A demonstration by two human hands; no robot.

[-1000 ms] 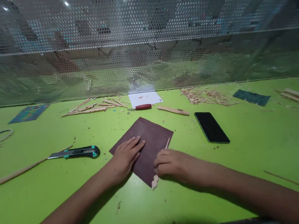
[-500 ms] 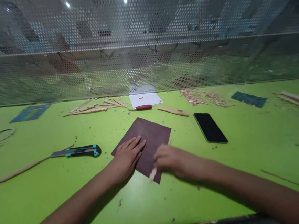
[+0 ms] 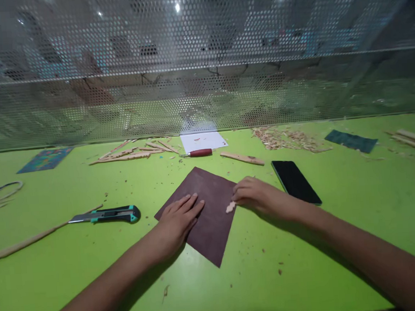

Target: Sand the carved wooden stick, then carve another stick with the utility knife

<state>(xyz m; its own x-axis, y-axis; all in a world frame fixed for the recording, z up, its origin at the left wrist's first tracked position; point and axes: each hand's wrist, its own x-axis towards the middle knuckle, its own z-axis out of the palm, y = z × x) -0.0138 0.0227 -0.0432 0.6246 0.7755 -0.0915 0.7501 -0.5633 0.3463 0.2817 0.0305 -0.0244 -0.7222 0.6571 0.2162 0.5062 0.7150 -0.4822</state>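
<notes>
A dark brown sheet of sandpaper point(image 3: 214, 241) lies turned cornerwise on the green table. My left hand point(image 3: 179, 222) rests flat on its left half, fingers stretched out. At the sheet's right corner, my right hand point(image 3: 251, 192) is closed on a small carved piece of wood point(image 3: 230, 207). Its pale, wavy-edged end sticks out over the sandpaper; the rest is hidden by my fingers. Left of my hands lies a utility knife point(image 3: 115, 214) with its blade out, touching a long thin stick point(image 3: 31, 242).
A red-handled tool point(image 3: 200, 152), white paper point(image 3: 206, 141) and a flat wooden piece point(image 3: 242, 159) lie beyond the sandpaper. A phone point(image 3: 296, 182) is near my right forearm. Wood shavings point(image 3: 285, 139) and carved sticks point(image 3: 132, 155) lie along the perforated metal screen point(image 3: 202, 93).
My right hand has moved away from me and to the right, from the sheet's lower part to its right corner, with the wood piece still held. My left hand stays in place.
</notes>
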